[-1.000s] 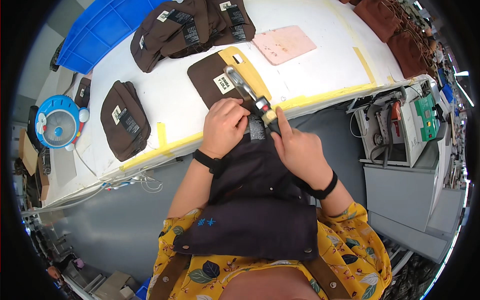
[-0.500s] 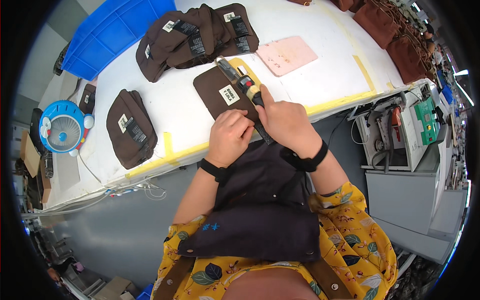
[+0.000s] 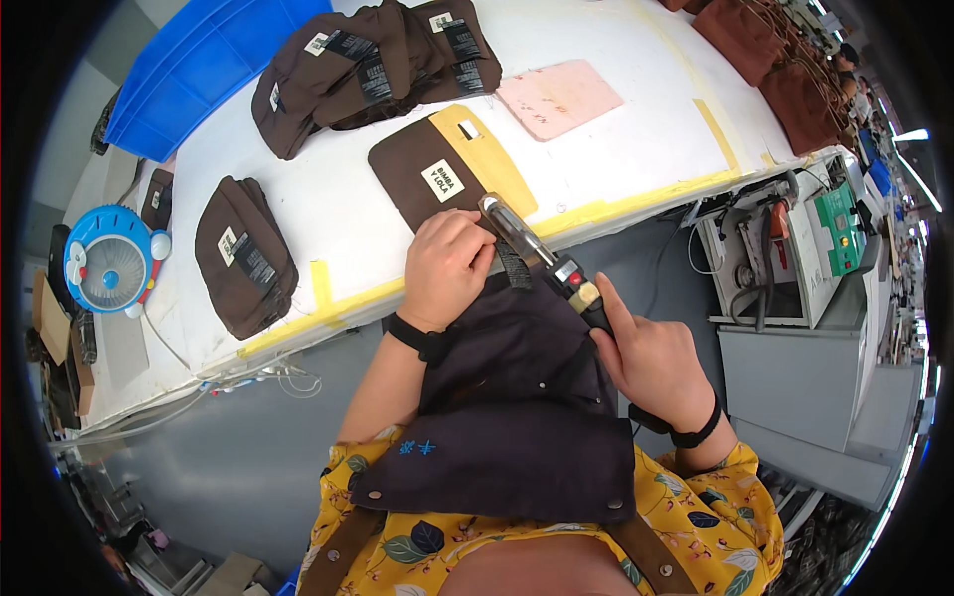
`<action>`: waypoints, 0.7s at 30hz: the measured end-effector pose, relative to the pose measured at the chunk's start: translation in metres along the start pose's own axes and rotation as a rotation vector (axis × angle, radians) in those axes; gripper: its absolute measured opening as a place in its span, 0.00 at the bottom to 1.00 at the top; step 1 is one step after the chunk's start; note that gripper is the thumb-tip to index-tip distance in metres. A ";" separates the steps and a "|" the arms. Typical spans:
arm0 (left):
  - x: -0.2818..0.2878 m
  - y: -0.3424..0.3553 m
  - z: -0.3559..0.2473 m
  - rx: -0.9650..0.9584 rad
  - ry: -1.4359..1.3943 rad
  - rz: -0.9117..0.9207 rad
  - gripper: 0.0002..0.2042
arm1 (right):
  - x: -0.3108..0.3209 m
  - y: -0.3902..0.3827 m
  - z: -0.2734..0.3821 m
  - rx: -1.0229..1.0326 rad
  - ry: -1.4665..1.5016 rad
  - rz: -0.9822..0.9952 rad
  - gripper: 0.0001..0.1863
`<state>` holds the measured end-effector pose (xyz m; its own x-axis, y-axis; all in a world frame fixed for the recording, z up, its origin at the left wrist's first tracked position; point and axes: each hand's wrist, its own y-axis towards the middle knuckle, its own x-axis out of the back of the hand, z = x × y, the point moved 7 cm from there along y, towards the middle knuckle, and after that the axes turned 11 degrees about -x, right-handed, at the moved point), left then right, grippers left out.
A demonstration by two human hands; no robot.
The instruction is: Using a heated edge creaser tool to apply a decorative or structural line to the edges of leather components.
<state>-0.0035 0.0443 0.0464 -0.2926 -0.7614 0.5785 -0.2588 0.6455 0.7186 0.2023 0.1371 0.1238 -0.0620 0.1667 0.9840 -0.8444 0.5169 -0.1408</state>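
Note:
My left hand (image 3: 447, 268) is closed, its fingers gathered on the near end of a dark brown fabric piece (image 3: 396, 171) that lies at the table's front edge. A white label (image 3: 442, 181) sits on that piece. A yellow template (image 3: 497, 169) with a small slot lies along its right side. From the near end, a black tag strip (image 3: 514, 266) hangs past the edge. In my right hand (image 3: 656, 363) is a long-nosed lighter (image 3: 527, 236) with a metal tube, its tip close to the fabric beside my left fingers. I cannot see a flame.
At the back lies a pile of brown fabric pieces (image 3: 363, 60), beside a pink board (image 3: 561, 97). A smaller brown stack (image 3: 243, 283) is at left, near a blue fan (image 3: 109, 260). A blue bin (image 3: 214, 65) stands far left, reddish-brown bags (image 3: 740, 40) far right. Yellow tape (image 3: 656, 192) borders the table.
My right hand has drawn the lighter back toward me and to the right, uncovering the yellow template. My left hand stays at the fabric's near end.

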 end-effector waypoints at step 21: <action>0.001 0.003 -0.002 0.012 -0.017 0.012 0.07 | -0.009 0.023 0.004 0.037 0.023 -0.071 0.31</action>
<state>-0.0026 0.0455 0.0495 -0.3114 -0.7522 0.5807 -0.2661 0.6557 0.7066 0.1810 0.1440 0.1121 0.0107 0.1506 0.9885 -0.8652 0.4970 -0.0664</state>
